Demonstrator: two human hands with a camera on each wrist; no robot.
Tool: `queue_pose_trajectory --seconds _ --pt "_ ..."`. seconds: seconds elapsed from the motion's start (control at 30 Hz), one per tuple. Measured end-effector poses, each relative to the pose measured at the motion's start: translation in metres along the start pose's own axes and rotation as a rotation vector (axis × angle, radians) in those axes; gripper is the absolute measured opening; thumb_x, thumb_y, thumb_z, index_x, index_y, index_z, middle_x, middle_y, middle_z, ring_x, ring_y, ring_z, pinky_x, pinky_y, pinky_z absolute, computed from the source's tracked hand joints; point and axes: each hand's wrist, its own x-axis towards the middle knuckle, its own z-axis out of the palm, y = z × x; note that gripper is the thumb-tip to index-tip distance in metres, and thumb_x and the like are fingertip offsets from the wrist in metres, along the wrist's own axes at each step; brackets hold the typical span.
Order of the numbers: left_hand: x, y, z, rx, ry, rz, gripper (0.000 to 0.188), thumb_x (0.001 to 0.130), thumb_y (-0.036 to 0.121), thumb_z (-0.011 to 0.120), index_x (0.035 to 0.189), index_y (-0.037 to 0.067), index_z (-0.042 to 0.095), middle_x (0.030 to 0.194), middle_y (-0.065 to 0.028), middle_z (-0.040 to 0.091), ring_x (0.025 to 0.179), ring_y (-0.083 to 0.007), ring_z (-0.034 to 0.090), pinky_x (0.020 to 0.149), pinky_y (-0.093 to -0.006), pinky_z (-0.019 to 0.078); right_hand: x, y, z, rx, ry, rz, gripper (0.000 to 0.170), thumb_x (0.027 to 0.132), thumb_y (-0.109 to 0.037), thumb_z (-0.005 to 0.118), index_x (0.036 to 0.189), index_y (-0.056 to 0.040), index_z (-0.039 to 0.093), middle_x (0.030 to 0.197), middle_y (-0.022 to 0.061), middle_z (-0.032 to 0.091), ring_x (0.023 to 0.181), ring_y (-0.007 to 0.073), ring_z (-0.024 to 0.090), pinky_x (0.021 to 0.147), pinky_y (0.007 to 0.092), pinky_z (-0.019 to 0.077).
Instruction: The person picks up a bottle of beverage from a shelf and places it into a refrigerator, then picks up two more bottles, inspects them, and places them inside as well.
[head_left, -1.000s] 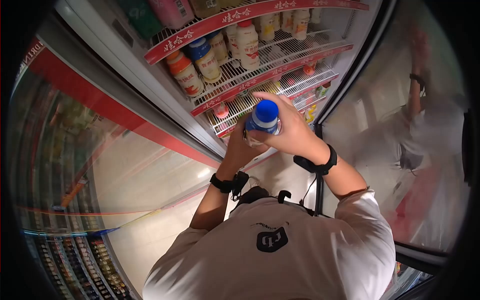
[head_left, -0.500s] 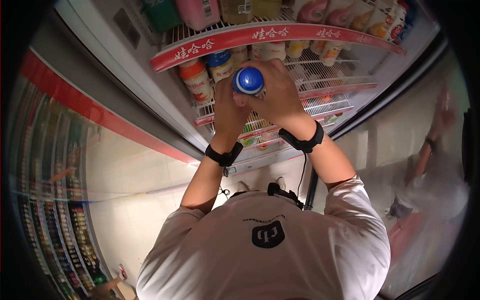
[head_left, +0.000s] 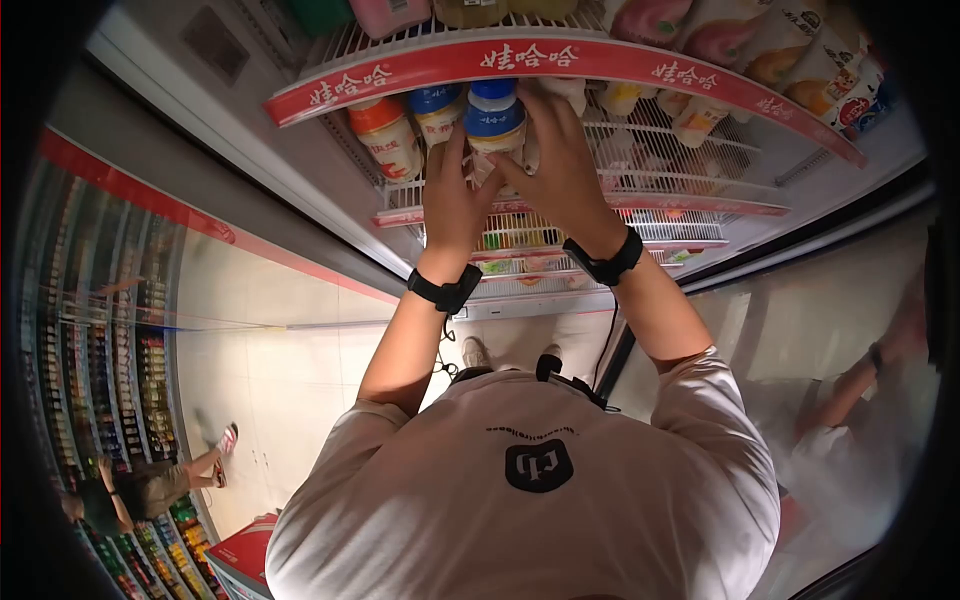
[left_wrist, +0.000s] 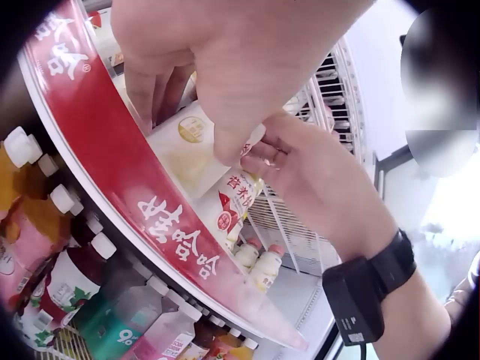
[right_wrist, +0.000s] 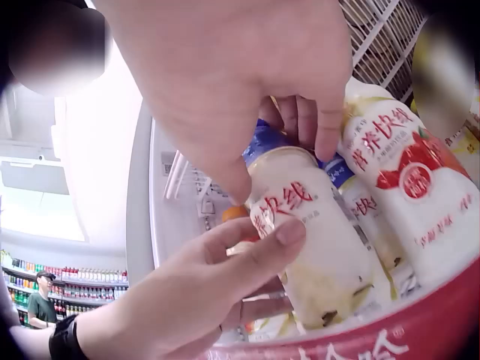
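Observation:
A milky-white drink bottle point(right_wrist: 307, 232) with a blue cap and red lettering stands on a cooler shelf, slightly tilted in the right wrist view. My right hand point(head_left: 565, 170) grips it near the cap and neck, fingers curled over the far side. Lower down, my left hand point(head_left: 456, 205) holds the bottle's body, its thumb laid across the front. Directly left of it in the head view is another blue-capped bottle point(head_left: 437, 115), and beyond that an orange-capped bottle point(head_left: 385, 140). A larger white bottle with a red fruit print point(right_wrist: 409, 172) sits close on the other side.
A red shelf strip point(head_left: 430, 70) with white characters curves just above my hands. Drinks in coloured bottles point(left_wrist: 120, 322) fill another shelf. The glass door point(head_left: 840, 330) stands at the right. Behind at the left are stocked shelves, a person point(head_left: 150, 490) and a red box point(head_left: 245, 550).
Both hands have carried the blue-capped bottle forward from in front of the cooler onto the shelf beside the other bottles. A person has come into sight at the lower left.

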Motion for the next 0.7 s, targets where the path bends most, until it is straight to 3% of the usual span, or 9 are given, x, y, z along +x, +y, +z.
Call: queue_pose_trajectory --seconds 0.1,0.23,0.3,0.37,0.4,0.43,0.47,0.5,0.7 --pt "0.0 0.0 0.003 0.029 0.014 -0.013 0.068 0.079 0.012 0.077 0.138 0.0 0.045 0.112 -0.0167 0.057 0.107 -0.0263 0.063 0.085 -0.035 0.057 -0.021 0.0 0.009 0.185 -0.033 0.195 0.07 0.078 -0.013 0.076 0.137 -0.0023 0.041 0.124 0.0203 0.047 0.095 0.031 0.063 0.08 0.0389 0.0535" --pt "-0.007 -0.01 0.003 0.122 0.013 0.038 0.062 0.077 0.011 0.077 0.132 0.001 0.052 0.108 -0.0157 0.059 0.099 -0.0271 0.065 0.081 -0.0341 0.0568 -0.044 0.008 0.028 0.231 0.019 0.271 0.063 0.08 -0.013 0.075 0.134 -0.0025 0.043 0.118 0.0188 0.05 0.083 0.0258 0.066 0.069 0.035 0.0549" --pt "-0.009 -0.015 0.002 0.158 -0.037 0.022 0.057 0.076 0.011 0.078 0.128 0.001 0.055 0.105 -0.0153 0.061 0.095 -0.0272 0.065 0.078 -0.0343 0.0564 -0.051 0.007 0.03 0.254 -0.004 0.394 0.058 0.081 -0.012 0.077 0.128 -0.0007 0.046 0.104 0.0155 0.058 0.081 0.0189 0.065 0.065 0.0306 0.0549" --pt "-0.012 -0.019 0.002 0.155 -0.08 -0.003 0.047 0.078 0.017 0.074 0.118 -0.001 0.057 0.099 -0.0179 0.061 0.09 -0.035 0.062 0.077 -0.0412 0.0513 -0.05 0.005 0.032 0.291 -0.01 0.46 0.05 0.081 -0.012 0.076 0.123 -0.0005 0.05 0.098 0.0137 0.06 0.08 0.0198 0.066 0.066 0.0313 0.0548" --pt "-0.011 -0.019 0.002 0.152 -0.082 -0.008 0.047 0.078 0.017 0.074 0.118 -0.001 0.057 0.099 -0.0179 0.061 0.09 -0.035 0.062 0.077 -0.0412 0.0513 -0.051 0.004 0.032 0.328 -0.017 0.526 0.043 0.082 -0.012 0.075 0.117 -0.0003 0.054 0.092 0.0119 0.062 0.078 0.0207 0.066 0.066 0.0321 0.0547" --pt "-0.007 -0.019 0.003 0.203 -0.051 0.029 0.038 0.078 0.019 0.075 0.107 0.0 0.06 0.092 -0.0162 0.062 0.085 -0.033 0.063 0.071 -0.0404 0.0504 -0.052 0.007 0.035 0.325 -0.021 0.532 0.043 0.082 -0.012 0.075 0.117 -0.0003 0.054 0.092 0.0119 0.062 0.078 0.0207 0.066 0.066 0.0321 0.0547" --pt "-0.004 -0.019 0.004 0.253 -0.021 0.069 0.03 0.079 0.021 0.075 0.097 0.0 0.062 0.085 -0.0146 0.063 0.079 -0.031 0.064 0.065 -0.0396 0.0494 -0.051 0.014 0.038 0.21 -0.059 0.425 0.033 0.083 -0.012 0.073 0.109 -0.0003 0.057 0.091 0.0133 0.062 0.078 0.025 0.066 0.066 0.0346 0.0539" --pt "-0.002 -0.02 0.006 0.248 -0.023 0.072 0.03 0.079 0.021 0.075 0.097 0.0 0.062 0.085 -0.0146 0.063 0.079 -0.031 0.064 0.065 -0.0396 0.0494 -0.048 0.017 0.039 0.094 -0.092 0.312 0.024 0.084 -0.012 0.071 0.102 -0.0003 0.059 0.089 0.0148 0.063 0.078 0.0292 0.066 0.066 0.0371 0.0532" --pt "0.004 -0.02 0.013 0.303 -0.03 0.024 0.027 0.081 0.025 0.073 0.086 0.001 0.063 0.075 -0.0146 0.064 0.07 -0.0335 0.063 0.063 -0.0407 0.0487 -0.067 -0.002 0.019 0.148 -0.032 0.295 0.012 0.083 -0.006 0.068 0.093 -0.0009 0.063 0.09 0.0144 0.064 0.084 0.0339 0.064 0.071 0.0413 0.0509"
